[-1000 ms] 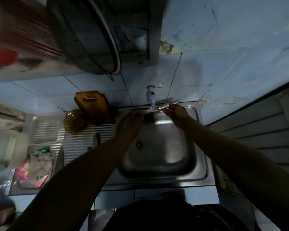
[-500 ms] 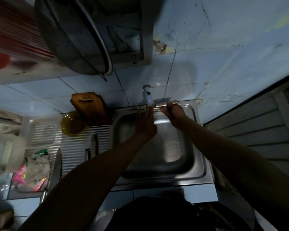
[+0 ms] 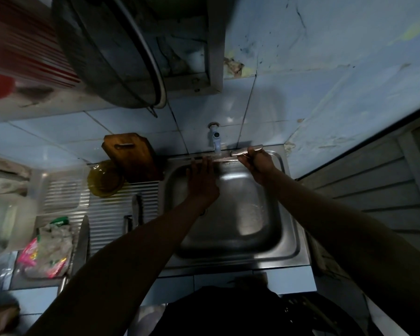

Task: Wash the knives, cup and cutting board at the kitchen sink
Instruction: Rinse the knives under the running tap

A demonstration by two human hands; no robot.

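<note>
From the head camera, the person is leaning over a steel sink (image 3: pixel 230 251) set against a blue tiled wall (image 3: pixel 264 105), both bare arms reaching forward. The right hand (image 3: pixel 257 163) is curling its fingers round the handle of a knife (image 3: pixel 224 158), holding it level across the back edge of the basin, directly under the small pale tap (image 3: pixel 215 139). The blade is pointing toward the left. The left hand (image 3: pixel 201 180) is stretching out with straight fingers, its fingertips touching the blade near the tip; it is gripping nothing. Whether water is running is hard to tell in the dim light. To the left of the basin, a wooden cutting board (image 3: pixel 131 156) is standing upright, leaning on the wall at the back of the ribbed draining board (image 3: pixel 112 209). Just beside it, a yellow glass bowl (image 3: pixel 103 179) is sitting tilted on its edge. 2 more knives (image 3: pixel 137 209) are lying on the ribs, near the left forearm. Further left, a tray of crumpled wrappers (image 3: pixel 46 248) is resting beside a clear plastic tub (image 3: pixel 7 221). A large metal pan (image 3: pixel 112 52) is hanging above, on the wall.
</note>
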